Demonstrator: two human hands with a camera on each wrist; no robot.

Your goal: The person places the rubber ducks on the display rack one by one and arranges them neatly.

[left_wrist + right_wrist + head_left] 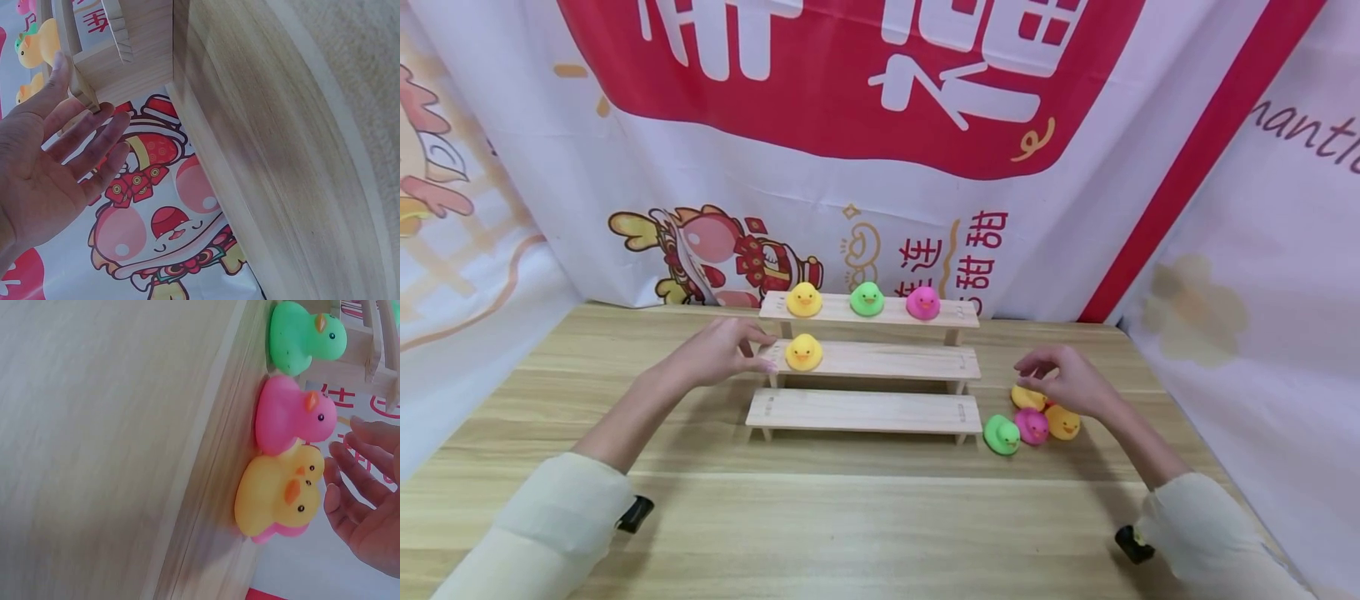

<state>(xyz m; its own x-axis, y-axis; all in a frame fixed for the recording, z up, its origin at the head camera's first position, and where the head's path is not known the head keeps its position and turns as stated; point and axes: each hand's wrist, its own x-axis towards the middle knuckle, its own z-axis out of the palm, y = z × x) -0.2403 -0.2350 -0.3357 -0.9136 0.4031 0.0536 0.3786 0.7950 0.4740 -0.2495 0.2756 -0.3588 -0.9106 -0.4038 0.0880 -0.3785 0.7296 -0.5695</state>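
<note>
Sleeves (550, 510) cut off, right hand (1067, 380) partly covering yellow duck (1027, 399)

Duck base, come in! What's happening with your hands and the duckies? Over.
Left hand at middle shelf's left end. Right hand, empty, above loose ducks. Four ducks shelved. Nothing seems in the way.

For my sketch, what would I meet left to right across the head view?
Left sleeve, left hand, top-shelf yellow duck, top-shelf green duck, top-shelf pink duck, loose green duck, loose pink duck, rightmost yellow duck, right sleeve.
</note>
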